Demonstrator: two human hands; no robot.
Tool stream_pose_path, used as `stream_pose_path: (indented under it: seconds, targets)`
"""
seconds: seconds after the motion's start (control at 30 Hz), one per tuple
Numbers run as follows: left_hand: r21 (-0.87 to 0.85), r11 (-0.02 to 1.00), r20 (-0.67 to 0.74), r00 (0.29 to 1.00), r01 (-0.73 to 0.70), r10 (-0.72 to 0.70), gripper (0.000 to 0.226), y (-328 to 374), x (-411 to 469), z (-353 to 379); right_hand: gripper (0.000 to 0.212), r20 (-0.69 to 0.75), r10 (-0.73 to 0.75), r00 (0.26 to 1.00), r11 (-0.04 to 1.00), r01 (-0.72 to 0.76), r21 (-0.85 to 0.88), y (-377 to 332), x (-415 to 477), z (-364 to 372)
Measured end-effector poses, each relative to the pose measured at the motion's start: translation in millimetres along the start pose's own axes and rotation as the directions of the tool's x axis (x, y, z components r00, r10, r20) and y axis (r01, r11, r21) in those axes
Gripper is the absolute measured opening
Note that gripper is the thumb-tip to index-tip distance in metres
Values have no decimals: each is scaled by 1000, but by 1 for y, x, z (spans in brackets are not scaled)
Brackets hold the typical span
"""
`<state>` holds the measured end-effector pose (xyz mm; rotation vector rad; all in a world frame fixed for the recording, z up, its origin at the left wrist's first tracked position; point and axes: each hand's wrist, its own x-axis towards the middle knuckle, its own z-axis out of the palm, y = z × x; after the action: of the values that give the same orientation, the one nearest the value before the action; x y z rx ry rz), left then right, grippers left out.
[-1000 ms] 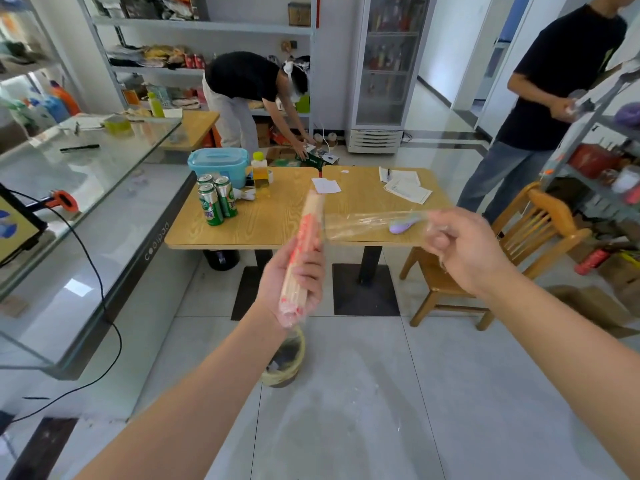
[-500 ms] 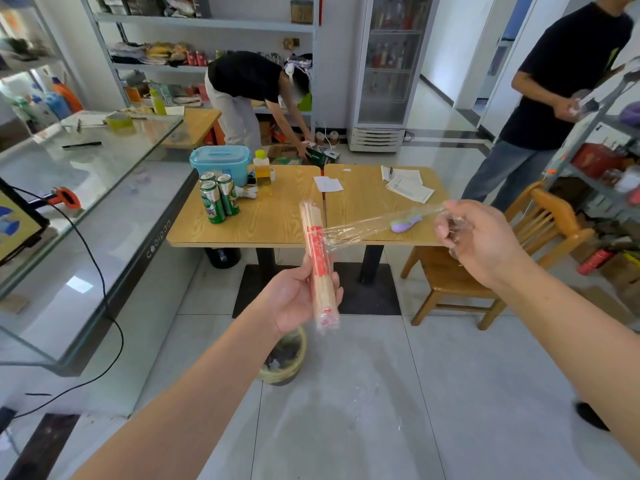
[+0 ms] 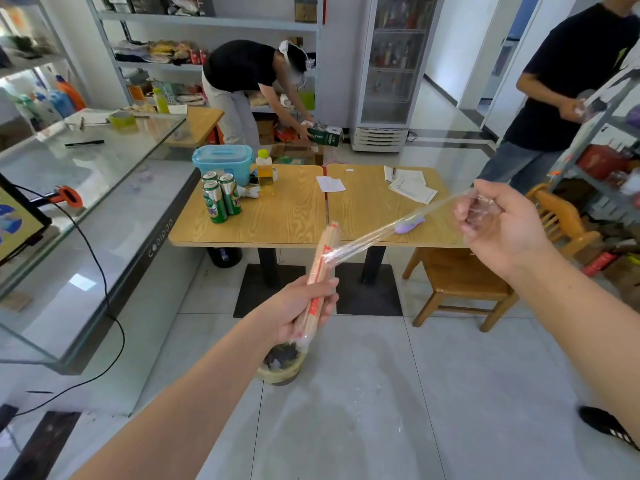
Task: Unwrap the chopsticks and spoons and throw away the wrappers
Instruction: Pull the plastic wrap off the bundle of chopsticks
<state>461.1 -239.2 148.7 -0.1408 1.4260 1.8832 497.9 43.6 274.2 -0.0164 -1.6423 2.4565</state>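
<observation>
My left hand (image 3: 300,308) grips a bundle of wooden chopsticks (image 3: 323,252) with red print, tilted up and to the right. A clear plastic wrapper (image 3: 372,235) stretches taut from the bundle's middle to my right hand (image 3: 498,225), whose fingers are closed on its crumpled end. A purple spoon (image 3: 408,225) lies on the wooden table (image 3: 287,220) behind the wrapper. A small waste bin (image 3: 282,367) stands on the floor just below my left hand.
Three green cans (image 3: 220,199), a blue box (image 3: 225,162), an oil bottle (image 3: 265,171) and papers (image 3: 410,187) sit on the table. A wooden chair (image 3: 460,278) is at right, a glass counter (image 3: 93,188) at left. Two people stand behind.
My left hand has lowered and tilted the chopstick bundle to the right. My right hand has pulled the wrapper farther right and up, so more of it is off the bundle.
</observation>
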Motion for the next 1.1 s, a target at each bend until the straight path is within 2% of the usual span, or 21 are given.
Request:
stream_pose_path:
  seconds: [0.07,0.13,0.27,0.37,0.43,0.5,0.57,0.63,0.73,0.8,0.83,0.87,0.93,1.0,1.07,1.1]
  targets:
    - [-29,995,75,993,96,-93,65,-2,-2,-2,36,-24,-12,1000,1000,12,-14,-2,2,1]
    - [-146,970,158,973,193,-169,59,-4,-2,-3,34,-48,-21,999,1000,20,-24,-1,5,0]
    - [-416,874,269,952,250,-144,48,-5,-1,-8,33,-110,-20,994,1000,19,-10,0,7,-5]
    - [-453,869,215,970,200,-112,53,-7,-1,-8,28,-121,-31,992,1000,30,-8,1,9,-11]
    - [-430,887,117,985,168,-130,52,-8,2,-8,28,-127,-42,991,999,40,-21,2,8,-12]
    - [-428,890,56,987,158,-148,47,-10,7,-10,37,-135,-57,989,998,53,-35,7,6,-15]
    - [-478,863,58,986,163,-154,49,-12,7,-10,42,-172,-70,983,997,71,2,11,3,-16]
    - [-466,875,38,991,133,-131,44,-16,9,-10,31,-232,-64,971,996,76,44,13,0,-18]
    - [-280,957,-15,997,70,-77,49,-20,8,-9,20,-246,-71,967,995,86,48,15,-1,-21]
    - [24,1000,-64,998,19,-17,51,-21,6,-5,17,-199,-88,976,995,95,24,12,-1,-19]
    - [208,978,-91,996,5,14,50,-21,3,-2,17,-163,-102,981,995,102,-11,10,0,-17]
    - [394,919,-104,993,-4,49,52,-21,1,1,20,-122,-115,986,992,108,-65,8,1,-13]
    - [678,733,-37,994,-53,107,59,-23,2,5,28,-26,-141,990,971,133,-197,5,1,-3]
    - [818,562,76,992,-121,102,59,-23,2,11,33,85,-145,986,909,167,-381,5,0,5]
    - [881,428,191,979,-200,66,53,-21,-2,21,35,194,-94,977,701,203,-683,8,-2,8]
    - [901,359,248,968,-246,40,51,-19,-4,28,38,248,-46,968,591,227,-774,11,-2,6]
